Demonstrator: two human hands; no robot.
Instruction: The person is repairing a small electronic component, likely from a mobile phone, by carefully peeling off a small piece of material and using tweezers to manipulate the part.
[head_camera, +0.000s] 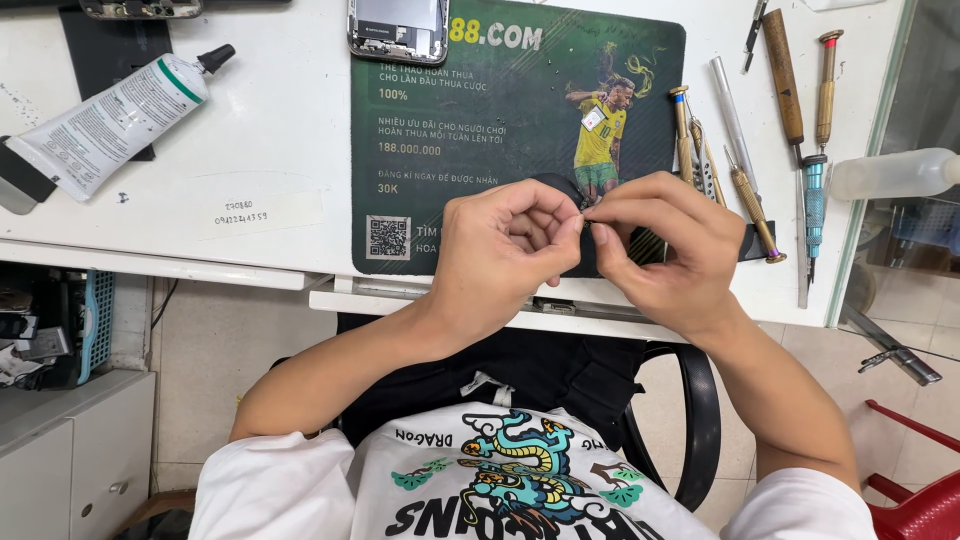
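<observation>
Both my hands meet over the near edge of a dark green printed work mat (470, 150) on a white table (270, 110). My left hand (505, 250) and my right hand (665, 245) pinch a tiny dark part (588, 218) between their fingertips; it is too small to tell what it is. An opened phone (398, 28) lies at the far edge of the mat, apart from both hands.
Several small screwdrivers (745, 195) and a wooden-handled tool (783, 75) lie right of the mat. A white glue tube (110, 120) lies at the left, and a translucent bottle (895, 172) at the right edge. A red plastic chair (915, 495) stands lower right.
</observation>
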